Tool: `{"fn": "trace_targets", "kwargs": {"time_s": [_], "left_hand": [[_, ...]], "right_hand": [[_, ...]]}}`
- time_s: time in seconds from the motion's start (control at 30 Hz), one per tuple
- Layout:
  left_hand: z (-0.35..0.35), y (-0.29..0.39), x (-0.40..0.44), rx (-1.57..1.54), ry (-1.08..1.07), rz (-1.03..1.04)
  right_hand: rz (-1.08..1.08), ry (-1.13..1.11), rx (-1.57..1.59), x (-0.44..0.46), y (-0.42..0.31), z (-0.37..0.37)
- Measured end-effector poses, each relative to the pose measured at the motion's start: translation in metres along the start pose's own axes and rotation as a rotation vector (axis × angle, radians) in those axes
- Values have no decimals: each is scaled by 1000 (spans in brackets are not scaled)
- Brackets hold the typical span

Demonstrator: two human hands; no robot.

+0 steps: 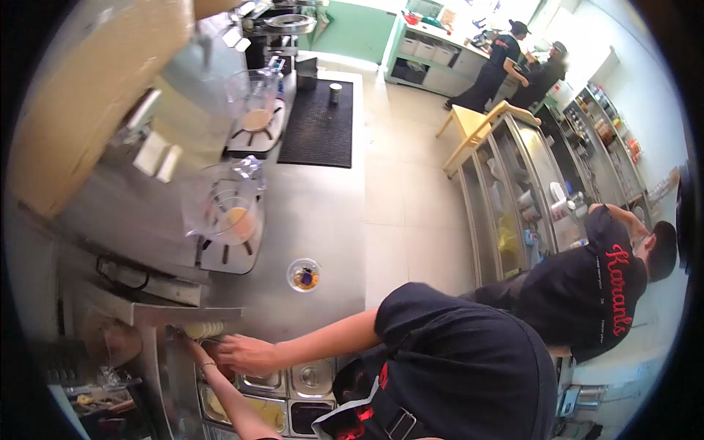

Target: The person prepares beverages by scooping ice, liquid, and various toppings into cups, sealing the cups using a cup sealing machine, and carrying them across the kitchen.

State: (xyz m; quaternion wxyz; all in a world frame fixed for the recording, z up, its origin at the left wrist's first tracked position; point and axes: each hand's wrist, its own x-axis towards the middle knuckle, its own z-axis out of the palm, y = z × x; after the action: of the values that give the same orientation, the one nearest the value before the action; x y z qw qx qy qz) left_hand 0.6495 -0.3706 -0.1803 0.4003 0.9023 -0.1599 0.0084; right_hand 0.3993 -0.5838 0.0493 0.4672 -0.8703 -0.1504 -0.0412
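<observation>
My right hand [246, 356] reaches in from the right over the row of metal food tins, its fingers bent downward and pressed together. Whatever they grip is hidden. Just beyond it is my left hand [193, 352], with a bracelet at the wrist. Its fingertips blur against a dark spot beside a pale ridged stack [204, 329]. A lidded tin [312, 379] and a tin with pale yellow contents [262, 413] lie near my forearms. On the steel counter stands a clear plastic cup [303, 275] holding dark and orange-yellow bits.
Two clear pitchers [233, 220] [257, 110] with beige contents stand on white bases along the counter. Beyond lies a black ridged mat [319, 121] with a small metal canister [335, 93]. A co-worker [579, 286] is close at right; two more people [506, 66] stand at the back.
</observation>
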Motion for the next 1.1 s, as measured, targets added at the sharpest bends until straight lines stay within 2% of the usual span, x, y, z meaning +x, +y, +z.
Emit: {"fn": "trace_targets", "kwargs": {"time_s": [0.03,0.07,0.1,0.13,0.27,0.47,0.7,0.77,0.8,0.83,0.9,0.93,1.0,1.03,1.07,1.1], "left_hand": [[-5,-2,3,223,-46,117],[-10,-4,6,441,-67,244],[-5,-14,6,535,-74,267],[-1,-18,3,557,-62,253],[9,-16,-13,582,24,243],[17,-16,-14,647,81,288],[8,-17,10,786,81,489],[-5,8,4,630,-1,362],[-13,23,6,472,-81,232],[-15,29,12,472,-76,234],[-16,34,17,655,-266,164],[-18,33,23,656,-263,171],[-27,31,36,769,-521,417],[-29,46,30,772,-521,422],[-29,61,16,245,-372,208],[-30,62,16,-9,-304,89]], "right_hand": [[-18,-9,-5,27,6,13],[26,89,-166,51,21,33],[40,140,-249,72,38,54],[58,190,-330,92,54,73],[226,-43,-451,125,55,71],[305,-65,-517,133,54,72],[425,-76,-581,133,43,66],[468,-92,-577,129,30,56],[479,-92,-582,129,29,58],[449,-62,-617,129,42,69],[363,26,-717,127,55,81],[363,34,-719,125,59,76],[156,-42,-487,117,62,62],[157,-36,-487,118,63,62],[159,-32,-490,119,63,61],[163,-28,-492,121,65,63]]}}
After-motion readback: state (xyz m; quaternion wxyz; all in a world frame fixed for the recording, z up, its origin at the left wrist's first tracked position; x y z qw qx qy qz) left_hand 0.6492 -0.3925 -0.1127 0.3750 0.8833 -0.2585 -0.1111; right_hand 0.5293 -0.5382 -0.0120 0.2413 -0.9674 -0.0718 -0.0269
